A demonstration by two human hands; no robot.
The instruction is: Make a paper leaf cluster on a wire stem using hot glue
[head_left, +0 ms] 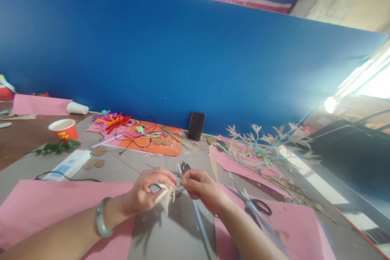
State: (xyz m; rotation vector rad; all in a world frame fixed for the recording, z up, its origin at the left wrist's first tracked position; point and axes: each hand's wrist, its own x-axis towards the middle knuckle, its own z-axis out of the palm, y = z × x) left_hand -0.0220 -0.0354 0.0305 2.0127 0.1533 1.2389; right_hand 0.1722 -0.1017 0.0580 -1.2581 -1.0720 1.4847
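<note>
Cream strips [167, 201] hang pinched in the left hand [148, 189], likely for steadiness, beside the closed right hand [203, 189], contents unclear.

No word, brand or number can be read: the red paper cup [72, 132] at the left bears yellow lettering [63, 135] on its side, too blurred to make out.
</note>
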